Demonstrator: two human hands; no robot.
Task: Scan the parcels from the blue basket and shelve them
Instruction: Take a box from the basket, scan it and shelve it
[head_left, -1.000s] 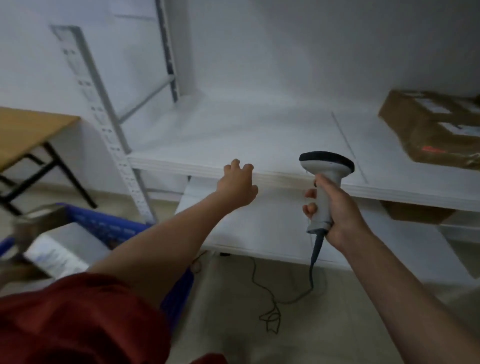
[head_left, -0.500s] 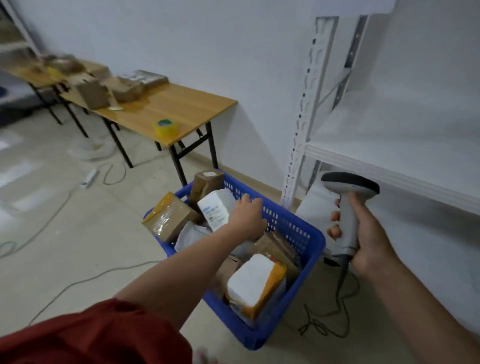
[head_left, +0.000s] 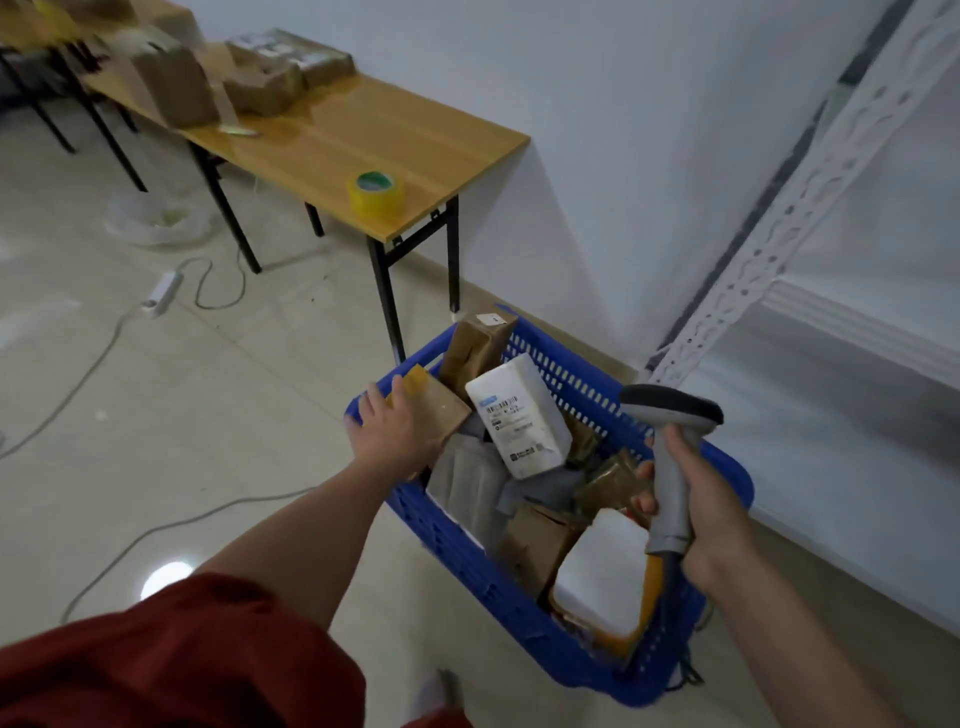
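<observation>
The blue basket (head_left: 467, 561) stands on the floor, filled with several parcels. My left hand (head_left: 392, 431) reaches into its far left corner and grips a brown taped parcel (head_left: 441, 408), thumb on the outer side. A white parcel with a label (head_left: 522, 415) leans beside it, and a tall brown box (head_left: 475, 351) stands behind. My right hand (head_left: 696, 499) holds a grey handheld scanner (head_left: 670, 441) upright over the basket's right side. The white shelf rack (head_left: 841, 322) rises at the right.
A wooden table (head_left: 363, 135) at the back holds a yellow tape roll (head_left: 376, 195) and several brown boxes (head_left: 218, 78). A power strip (head_left: 162, 292) and loose cables lie on the tiled floor to the left. The scanner's cable hangs behind the basket.
My view swung from the shelf down to the basket. My left hand left the shelf edge, reached into the basket and now takes hold of the brown parcel. The scanner stays in my right hand.
</observation>
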